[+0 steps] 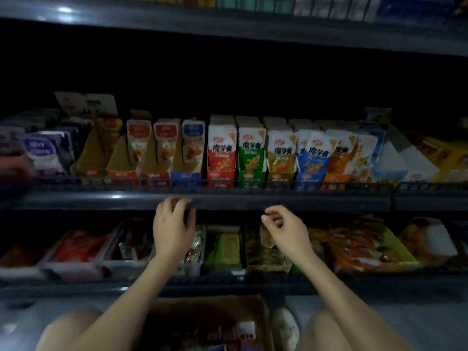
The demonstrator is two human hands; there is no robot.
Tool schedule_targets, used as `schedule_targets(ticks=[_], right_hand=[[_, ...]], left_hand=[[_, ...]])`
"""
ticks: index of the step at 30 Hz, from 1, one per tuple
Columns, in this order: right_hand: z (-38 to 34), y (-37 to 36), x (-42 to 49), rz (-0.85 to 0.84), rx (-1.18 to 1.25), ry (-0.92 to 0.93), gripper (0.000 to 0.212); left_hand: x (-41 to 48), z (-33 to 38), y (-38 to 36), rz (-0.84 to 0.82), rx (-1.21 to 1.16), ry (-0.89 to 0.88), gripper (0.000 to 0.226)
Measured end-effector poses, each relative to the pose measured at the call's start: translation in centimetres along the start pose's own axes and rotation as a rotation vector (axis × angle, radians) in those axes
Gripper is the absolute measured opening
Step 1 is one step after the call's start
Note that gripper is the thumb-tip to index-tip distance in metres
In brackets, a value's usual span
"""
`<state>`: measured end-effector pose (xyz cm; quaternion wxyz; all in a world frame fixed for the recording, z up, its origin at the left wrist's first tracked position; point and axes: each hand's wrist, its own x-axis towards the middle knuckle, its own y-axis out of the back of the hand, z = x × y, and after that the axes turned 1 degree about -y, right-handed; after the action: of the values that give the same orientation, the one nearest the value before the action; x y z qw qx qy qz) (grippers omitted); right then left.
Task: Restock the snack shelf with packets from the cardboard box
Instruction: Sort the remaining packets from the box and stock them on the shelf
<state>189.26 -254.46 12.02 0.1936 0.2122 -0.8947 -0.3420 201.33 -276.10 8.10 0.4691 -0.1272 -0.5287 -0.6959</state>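
Both my hands are raised in front of the snack shelf's front rail [316, 202]. My left hand [172, 225] is blurred, its fingers curled at the rail's lower edge, holding nothing I can see. My right hand [285, 230] hangs with loosely curled fingers and is empty. On the shelf above the rail stand rows of upright snack packets [221, 150] in red, green, olive, blue and orange display boxes. The open cardboard box [210, 323] sits on the floor between my knees, with several packets inside it.
A lower shelf holds trays of red, green and orange packets [354, 247]. An upper shelf [228, 24] runs across the top with more boxes. A white shoe [285, 328] is beside the cardboard box. Purple packets [43, 150] stand at the left end.
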Motion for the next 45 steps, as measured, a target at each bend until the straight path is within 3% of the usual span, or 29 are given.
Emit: schedule_targets(ticks=[5,10,14,19,24,29,35,40,42,45], right_hand=[[4.0,-9.2,-6.2,-0.249,-0.113,0.068,0.024],[9.2,-18.1,-10.8,-0.477,-0.242,-0.005,0.022],[13.1,-23.4,-13.6,-0.653,-0.329,-0.106,0.023],[17.0,-28.5,-16.3,-0.802,-0.359,-0.252,0.039],[18.9,-32.1,-17.5,-0.828,-0.407,-0.273,0.053],[21.0,-33.1,-17.7,-0.891,-0.538,-0.227,0.074],[21.5,-32.9,-18.0,-0.76,-0.725,0.05,0.067],[17.3,-36.0,-18.2,-0.719,-0.156,-0.336,0.062],[15.7,-37.6,-18.4,-0.732,-0.07,-0.406,0.065],[14.7,-39.8,-18.6,-0.731,-0.127,-0.465,0.075]], left_hand=[[-12.6,-7.2,1.0,-0.279,0.061,0.229,0.024],[-23.0,-13.2,1.3,-0.52,0.183,0.527,0.02],[-27.7,-15.3,0.6,-0.604,0.262,0.689,0.03],[-30.6,-16.5,-0.8,-0.585,0.106,0.792,0.043],[-32.4,-16.7,-1.4,-0.577,-0.087,0.868,0.045],[-32.6,-16.8,-1.5,-0.568,-0.086,0.904,0.055],[-32.8,-16.9,-1.6,-0.561,-0.088,0.903,0.059],[-32.9,-16.9,-1.5,-0.519,-0.118,0.888,0.045],[-32.9,-17.0,-1.5,-0.515,-0.128,0.897,0.044],[-32.9,-17.1,-1.5,-0.503,-0.16,0.902,0.043]])
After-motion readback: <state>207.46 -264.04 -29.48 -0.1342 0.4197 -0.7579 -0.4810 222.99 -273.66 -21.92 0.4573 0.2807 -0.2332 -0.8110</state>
